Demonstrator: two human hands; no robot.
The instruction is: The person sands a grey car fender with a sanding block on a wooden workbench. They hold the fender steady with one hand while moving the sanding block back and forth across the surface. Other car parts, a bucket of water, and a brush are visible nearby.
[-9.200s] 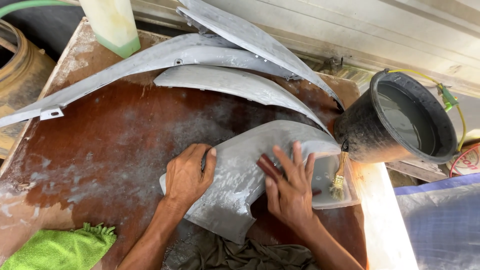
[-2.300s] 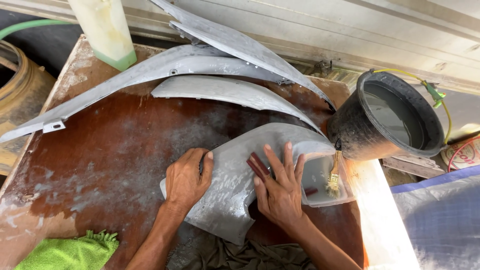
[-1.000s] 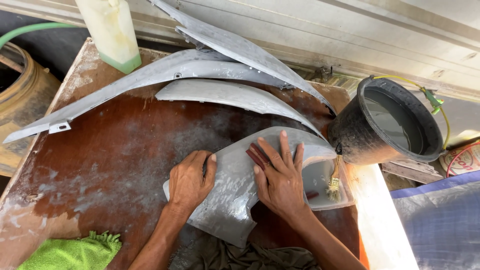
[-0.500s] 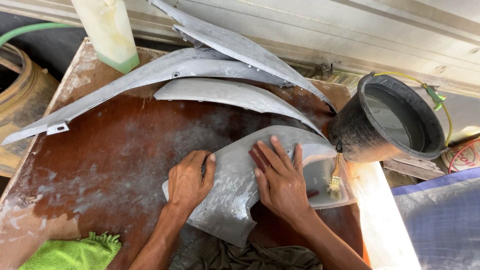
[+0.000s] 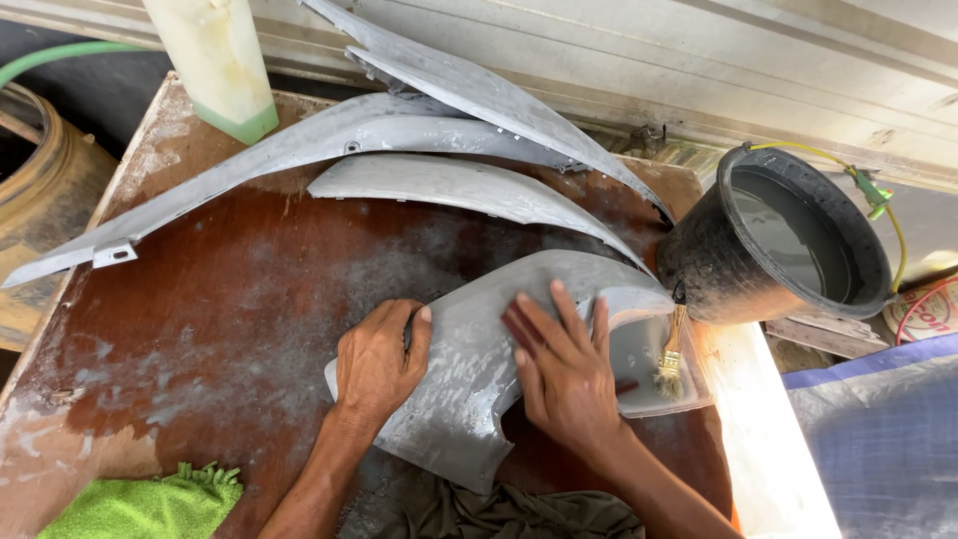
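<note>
Right hand (image 5: pixel 564 374) pressed a dark red sanding strip (image 5: pixel 521 329) flat, fingers spread, on the grey curved panel (image 5: pixel 469 379), left hand (image 5: pixel 377 361) clamped on its left edge.

Brown wood table (image 5: pixel 249 289) w/ grey panels (image 5: pixel 459 190), green rag (image 5: pixel 140 504), bottle (image 5: pixel 215 60), tray (image 5: pixel 649 384).
</note>
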